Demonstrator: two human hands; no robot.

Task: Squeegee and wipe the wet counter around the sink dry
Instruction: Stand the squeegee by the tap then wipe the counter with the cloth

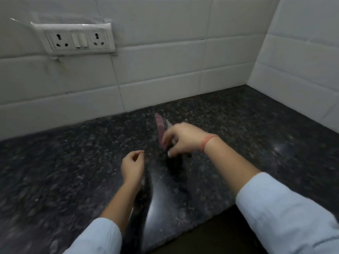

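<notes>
Squeegee point(160, 128), pink, blurred: blade on granite counter point(256, 125); gripped by my right hand point(183, 140); my left hand point(133, 165) just beside squeegee, loosely curled, holding nothing.

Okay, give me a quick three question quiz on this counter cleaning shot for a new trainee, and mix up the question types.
1. True or false: the right hand grips the pink squeegee over the dark counter.
2. Multiple choice: the left hand is A) wiping with a cloth, B) holding nothing, fingers loosely curled, C) gripping a bottle.
3. Short answer: which wrist wears the orange band?

Key: 1 true; 2 B; 3 the right wrist.
</notes>
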